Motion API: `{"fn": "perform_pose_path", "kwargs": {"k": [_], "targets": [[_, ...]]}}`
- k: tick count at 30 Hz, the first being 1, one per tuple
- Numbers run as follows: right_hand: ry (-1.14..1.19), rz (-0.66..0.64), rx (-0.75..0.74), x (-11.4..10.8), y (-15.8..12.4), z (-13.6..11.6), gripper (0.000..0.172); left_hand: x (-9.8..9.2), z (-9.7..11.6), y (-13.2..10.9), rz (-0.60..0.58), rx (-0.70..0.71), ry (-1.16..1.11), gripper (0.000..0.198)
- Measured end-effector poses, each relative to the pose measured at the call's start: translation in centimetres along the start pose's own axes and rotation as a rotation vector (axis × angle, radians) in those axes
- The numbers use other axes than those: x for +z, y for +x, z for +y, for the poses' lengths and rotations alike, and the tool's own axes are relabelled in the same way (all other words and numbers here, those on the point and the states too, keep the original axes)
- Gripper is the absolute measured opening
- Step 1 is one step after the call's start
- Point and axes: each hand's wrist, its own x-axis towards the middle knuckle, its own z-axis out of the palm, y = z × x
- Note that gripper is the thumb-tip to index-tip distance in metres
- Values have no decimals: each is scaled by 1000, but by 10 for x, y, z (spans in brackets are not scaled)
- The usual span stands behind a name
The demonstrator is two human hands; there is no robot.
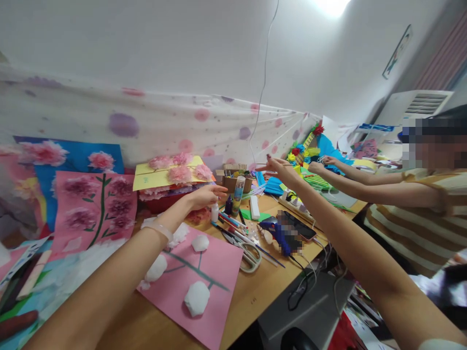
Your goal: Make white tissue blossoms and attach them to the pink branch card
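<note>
My left hand reaches over the table with its fingers stretched out, just above a small white bottle; whether it touches the bottle I cannot tell. My right hand is raised further back, fingers apart and pointing left. A thin brown stick shows beside it, but I cannot tell whether the hand touches it. Below my left forearm lies a pink sheet with a painted green branch and white crumpled-paper blossoms. Next to the white bottle stand a dark purple bottle and a tall clear tube.
Scissors, pens, a blue glue gun and a phone lie right of the pink sheet. A power strip and cables run behind. Flower pictures stand left. At right, another person's hands work with string.
</note>
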Motion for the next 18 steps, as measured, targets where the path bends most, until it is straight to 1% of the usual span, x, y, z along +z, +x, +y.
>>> {"fn": "perform_pose_path", "kwargs": {"k": [3,6,8,9,10,12,14,15,16,18], "targets": [[168,57,-5,-1,-3,4,63,-12,6,-5,-65,-42,-72,58],[291,42,-1,3,-10,5,71,-25,15,-11,-190,-135,-227,75],[333,20,9,8,-17,5,75,-33,19,-17,-235,-185,-275,78],[347,3,20,11,-21,6,76,-36,20,-20,-226,-202,-259,76],[358,-13,30,14,-25,7,77,-39,20,-24,-191,-207,-231,72],[383,-45,42,21,-35,9,78,-40,17,-30,-76,-182,-179,57],[403,-72,43,30,-44,12,78,-39,13,-37,46,-116,-159,38],[407,-86,42,34,-48,12,77,-38,11,-40,96,-78,-155,32],[404,-105,44,40,-52,13,77,-37,9,-43,139,-43,-151,35],[379,-147,46,52,-58,12,75,-34,5,-49,219,17,-135,54]]}}
